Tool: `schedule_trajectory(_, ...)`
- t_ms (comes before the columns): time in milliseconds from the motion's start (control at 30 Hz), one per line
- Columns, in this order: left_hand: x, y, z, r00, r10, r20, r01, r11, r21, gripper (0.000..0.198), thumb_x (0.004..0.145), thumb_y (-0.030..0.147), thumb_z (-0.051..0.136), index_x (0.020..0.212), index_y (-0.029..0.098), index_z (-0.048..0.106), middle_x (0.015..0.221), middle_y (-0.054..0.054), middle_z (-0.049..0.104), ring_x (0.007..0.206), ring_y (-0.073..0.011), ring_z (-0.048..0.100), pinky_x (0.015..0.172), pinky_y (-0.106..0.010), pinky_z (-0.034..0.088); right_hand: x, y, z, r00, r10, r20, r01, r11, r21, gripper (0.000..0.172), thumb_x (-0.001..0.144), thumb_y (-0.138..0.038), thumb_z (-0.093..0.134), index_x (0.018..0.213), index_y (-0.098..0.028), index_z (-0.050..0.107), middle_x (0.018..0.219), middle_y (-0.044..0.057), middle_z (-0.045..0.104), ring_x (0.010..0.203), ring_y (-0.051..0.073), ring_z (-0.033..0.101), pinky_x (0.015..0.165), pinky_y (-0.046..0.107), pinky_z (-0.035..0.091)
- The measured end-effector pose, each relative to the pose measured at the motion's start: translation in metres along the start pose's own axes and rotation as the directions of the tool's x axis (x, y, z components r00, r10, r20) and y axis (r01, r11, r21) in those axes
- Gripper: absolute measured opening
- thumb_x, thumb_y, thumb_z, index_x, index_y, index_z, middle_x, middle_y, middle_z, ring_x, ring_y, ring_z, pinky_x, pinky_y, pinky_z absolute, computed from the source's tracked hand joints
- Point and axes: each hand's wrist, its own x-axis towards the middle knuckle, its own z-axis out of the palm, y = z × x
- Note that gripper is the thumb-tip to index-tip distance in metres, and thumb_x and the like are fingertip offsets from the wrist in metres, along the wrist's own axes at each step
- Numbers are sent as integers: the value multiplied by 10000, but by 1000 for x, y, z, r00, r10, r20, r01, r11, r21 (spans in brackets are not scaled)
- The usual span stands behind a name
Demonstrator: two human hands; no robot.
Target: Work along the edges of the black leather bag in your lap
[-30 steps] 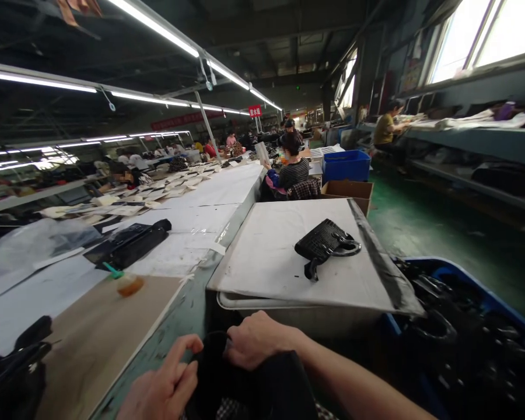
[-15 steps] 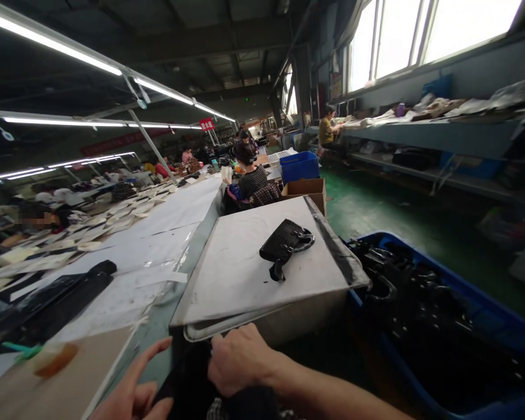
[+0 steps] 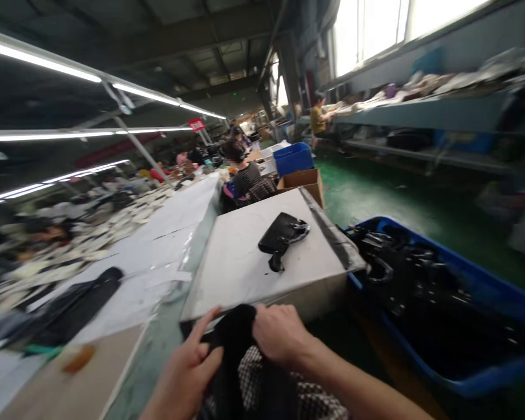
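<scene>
A black fabric piece (image 3: 233, 332) hangs at the near edge of the white-topped surface (image 3: 245, 274). My right hand (image 3: 282, 332) is closed on its upper right side. Against its left side is my left hand (image 3: 192, 361), with the index finger stretched out and the thumb on or over the fabric; whether it grips cannot be made out. Beyond both hands, a small black handbag (image 3: 280, 232) with looped handles lies on the white top, touched by neither hand. Checked cloth (image 3: 250, 373) shows below the black fabric.
A blue bin (image 3: 468, 385) full of glossy black items stands at the right. A long worktable (image 3: 157, 245) with papers and black pieces runs along the left. Ahead are a seated person (image 3: 247, 175), a cardboard box (image 3: 304, 179) and another blue bin (image 3: 293, 158).
Both hands have moved right and the black fabric is raised between them, showing more of it. The camera view has shifted slightly. The handbag still lies on the white top.
</scene>
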Motion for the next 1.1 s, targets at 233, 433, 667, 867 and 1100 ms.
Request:
schedule_trajectory(233, 4, 2, 6, 998, -39, 39, 44, 989, -142, 625, 813, 291, 578, 1367, 157, 321, 539, 111, 406, 436, -84, 378, 420, -183, 234, 11, 15, 18, 995, 60, 80, -57, 998, -31, 291, 950, -167, 346, 1005, -101, 625, 938, 225, 721, 854, 388, 699, 691, 417, 472)
schedule_trajectory(433, -10, -3, 3, 999, -30, 15, 31, 997, -74, 669, 763, 200, 607, 1370, 182, 325, 592, 100, 459, 508, -100, 443, 496, -207, 304, 17, 13, 25, 990, 77, 117, -73, 996, -41, 283, 964, -184, 344, 1012, -132, 618, 976, 201, 718, 888, 375, 689, 672, 376, 432)
schedule_trajectory(667, -10, 2, 2, 994, 23, -111, 14, 949, 316, 627, 773, 122, 467, 1387, 198, 360, 548, 98, 395, 559, -141, 481, 558, -232, 307, 17, 5, 29, 992, 69, 102, -64, 996, -59, 262, 969, -178, 350, 993, -137, 608, 914, 171, 729, 852, 333, 699, 682, 347, 436)
schedule_trajectory(867, -8, 2, 5, 996, -75, -55, 93, 773, 627, 731, 874, 353, 498, 1506, 174, 177, 816, -66, 695, 801, -293, 673, 691, -314, 406, 20, -2, 30, 993, 85, 82, -82, 996, -47, 245, 939, -157, 374, 969, -115, 614, 873, 189, 728, 824, 355, 699, 709, 390, 463)
schedule_trajectory(1100, -3, -11, -1, 995, -88, -37, 93, 825, 558, 663, 913, 234, 362, 1530, 211, 119, 898, -63, 716, 919, -278, 677, 809, -329, 446, 19, 7, 32, 995, 26, 97, -45, 978, 204, 266, 983, -261, 374, 963, -119, 599, 825, 157, 720, 785, 314, 692, 721, 378, 462)
